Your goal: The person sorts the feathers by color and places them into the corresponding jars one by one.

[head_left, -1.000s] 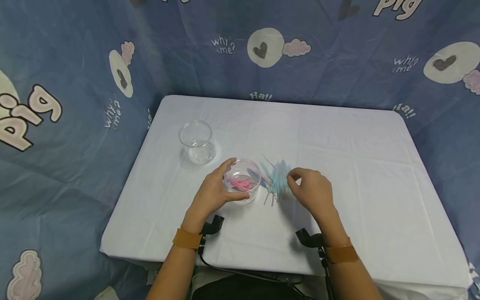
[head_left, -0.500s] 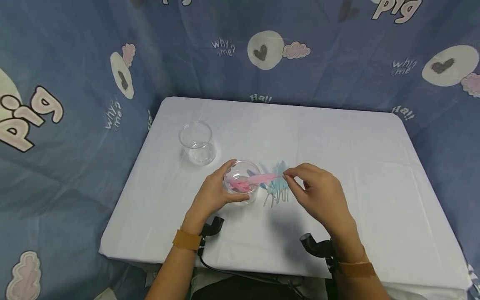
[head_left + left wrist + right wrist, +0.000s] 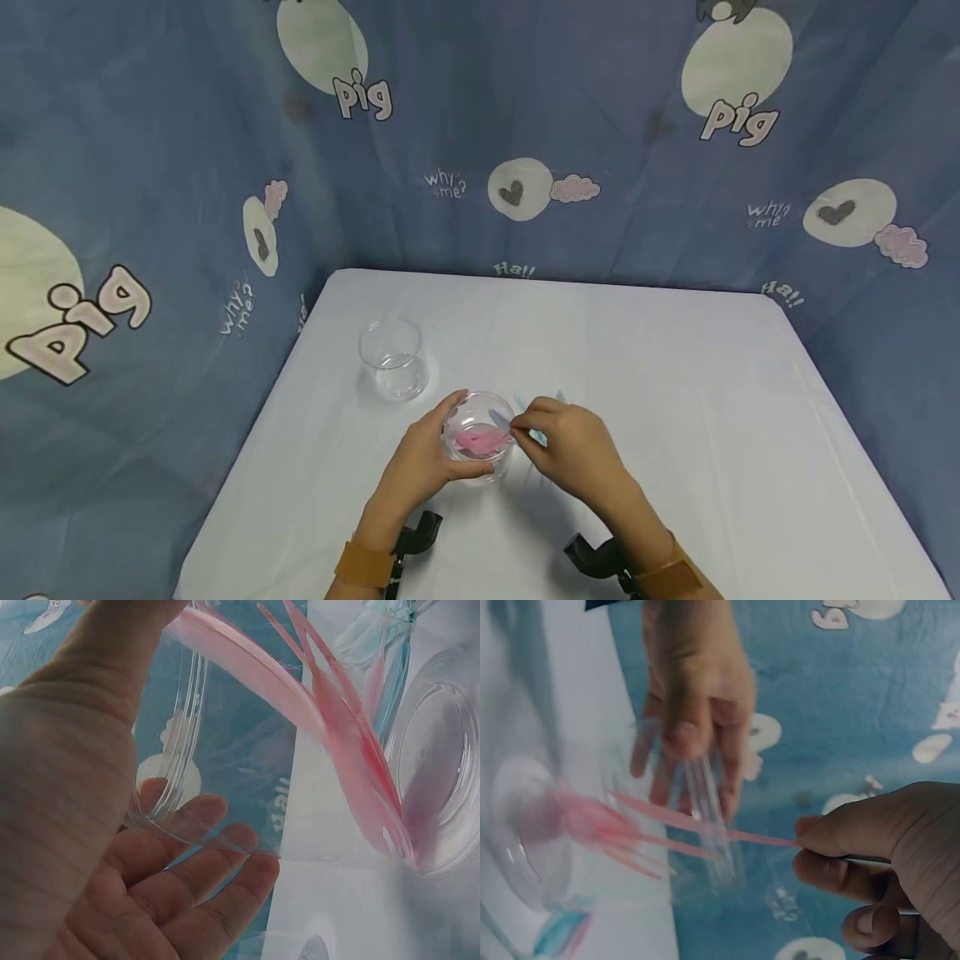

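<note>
Under the left hand [image 3: 422, 458]: a transparent, colourless, round-walled cup [image 3: 491, 403] with a smooth thin rim and a circular base; glass or plastic cannot be determined. The left grip spans the cup's side, thumb on the near wall and fingers round the far wall, spread to the cup's width and bearing on it. The cup is at the tabletop [image 3: 697, 433], its mouth facing up.

Inside the cup: several soft, pink, narrow feathers [image 3: 356, 776] with slender pale quills. They lean together, vanes toward the base and quills toward the rim.

Under the right hand [image 3: 577, 447]: one long, flat, pale-pink feather [image 3: 664, 812], tapering to a thin quill. The right grip is closed to a pinch, thumb against forefinger, on the quill end. The vane extends from the pinch across the rim into the cup, beside the other pink feathers; contact with the rim cannot be confirmed.

Partly hidden behind the right hand: light-blue feathers [image 3: 538, 437] with pale stems, lying just beside the held cup.

Farther back and to the left, apart from both hands: a second transparent cup [image 3: 392, 360], round-mouthed and upright. The tabletop is covered in smooth white cloth, faintly creased. Beyond it hangs a blue printed fabric [image 3: 427, 237].
</note>
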The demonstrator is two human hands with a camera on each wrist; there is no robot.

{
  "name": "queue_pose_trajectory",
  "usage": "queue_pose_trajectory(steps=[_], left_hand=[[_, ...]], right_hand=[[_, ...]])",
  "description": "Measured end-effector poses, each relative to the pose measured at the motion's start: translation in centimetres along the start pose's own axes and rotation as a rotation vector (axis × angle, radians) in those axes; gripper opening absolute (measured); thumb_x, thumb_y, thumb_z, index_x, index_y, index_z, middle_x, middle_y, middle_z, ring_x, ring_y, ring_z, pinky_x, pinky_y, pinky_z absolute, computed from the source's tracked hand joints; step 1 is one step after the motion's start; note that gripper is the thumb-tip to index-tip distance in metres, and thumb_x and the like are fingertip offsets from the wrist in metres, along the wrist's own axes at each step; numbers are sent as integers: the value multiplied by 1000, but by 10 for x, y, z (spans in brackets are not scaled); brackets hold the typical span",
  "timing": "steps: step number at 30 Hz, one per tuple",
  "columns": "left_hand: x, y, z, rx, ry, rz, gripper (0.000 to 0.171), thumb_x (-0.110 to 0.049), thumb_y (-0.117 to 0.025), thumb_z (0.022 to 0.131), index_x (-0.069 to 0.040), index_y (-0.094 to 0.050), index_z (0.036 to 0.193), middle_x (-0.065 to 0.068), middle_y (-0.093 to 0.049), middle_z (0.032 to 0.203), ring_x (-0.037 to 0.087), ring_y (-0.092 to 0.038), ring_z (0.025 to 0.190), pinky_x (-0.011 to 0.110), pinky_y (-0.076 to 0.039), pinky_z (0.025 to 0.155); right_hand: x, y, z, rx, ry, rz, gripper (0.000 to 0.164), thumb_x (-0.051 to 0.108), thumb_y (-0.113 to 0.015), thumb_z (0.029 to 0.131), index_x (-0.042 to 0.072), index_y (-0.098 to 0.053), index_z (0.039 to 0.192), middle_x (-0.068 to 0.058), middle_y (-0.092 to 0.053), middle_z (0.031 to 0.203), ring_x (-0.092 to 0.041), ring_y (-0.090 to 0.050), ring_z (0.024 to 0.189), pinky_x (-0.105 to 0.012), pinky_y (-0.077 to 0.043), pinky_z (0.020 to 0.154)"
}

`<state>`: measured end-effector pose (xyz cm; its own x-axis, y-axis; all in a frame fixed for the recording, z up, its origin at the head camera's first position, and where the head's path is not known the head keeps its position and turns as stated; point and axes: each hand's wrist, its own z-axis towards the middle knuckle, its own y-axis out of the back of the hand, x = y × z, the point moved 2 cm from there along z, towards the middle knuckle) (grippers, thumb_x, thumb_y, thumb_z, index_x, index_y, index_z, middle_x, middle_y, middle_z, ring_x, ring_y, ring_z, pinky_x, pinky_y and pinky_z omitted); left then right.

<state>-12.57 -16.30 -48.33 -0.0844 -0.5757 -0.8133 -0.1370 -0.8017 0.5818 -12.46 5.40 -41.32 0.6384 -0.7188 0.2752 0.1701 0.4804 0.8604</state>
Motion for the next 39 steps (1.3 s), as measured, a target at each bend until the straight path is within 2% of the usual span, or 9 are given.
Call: queue_pose_trajectory(steps=[4,9,15,23,32,35,39], left_hand=[[4,-1,-4,9,15,-13,108,-47,-96,61,-26,-41,153,9,-60,139,29,-62,116,48,-54,93],[3,0,-2,9,-6,-27,108,-44,-96,61,-26,-41,153,9,-60,139,28,-62,116,47,-54,94],[2,1,-3,9,-24,-31,107,-39,-96,63,-23,-41,153,9,-58,142,29,-62,118,48,-53,96],[3,0,-2,0,-42,-18,107,-43,-95,63,-24,-41,153,10,-58,143,29,-62,118,47,-54,95],[2,1,-3,-2,-59,-17,108,-45,-95,63,-21,-40,153,10,-58,141,29,-63,116,46,-55,93],[1,1,-3,5,-50,-21,108,-46,-94,64,-21,-40,154,11,-59,140,29,-63,114,45,-56,91],[0,0,-3,4,-42,-19,108,-46,-95,63,-21,-40,153,11,-61,138,29,-64,112,45,-56,90]], right_hand=[[4,-14,2,13,24,16,4,19,-81,85,20,-81,89,13,-69,82,-1,-60,64,-19,-50,57],[5,-24,7,14,33,12,4,20,-82,83,20,-81,87,12,-72,84,-4,-65,66,-21,-52,58],[8,-29,11,51,42,7,4,21,-82,82,22,-82,87,13,-74,86,-4,-67,68,-20,-52,58],[10,-32,14,82,47,-1,5,21,-83,82,23,-82,86,13,-74,87,-3,-67,69,-19,-51,55],[8,-35,11,111,-2,-16,4,22,-81,84,24,-82,87,14,-74,86,-1,-64,66,-18,-48,53],[6,-34,10,91,1,-2,6,27,-79,86,25,-82,90,14,-73,88,1,-61,64,-16,-45,51],[-5,-26,6,-44,-16,36,10,31,-79,87,26,-82,95,12,-69,91,1,-54,57,-15,-42,48]])
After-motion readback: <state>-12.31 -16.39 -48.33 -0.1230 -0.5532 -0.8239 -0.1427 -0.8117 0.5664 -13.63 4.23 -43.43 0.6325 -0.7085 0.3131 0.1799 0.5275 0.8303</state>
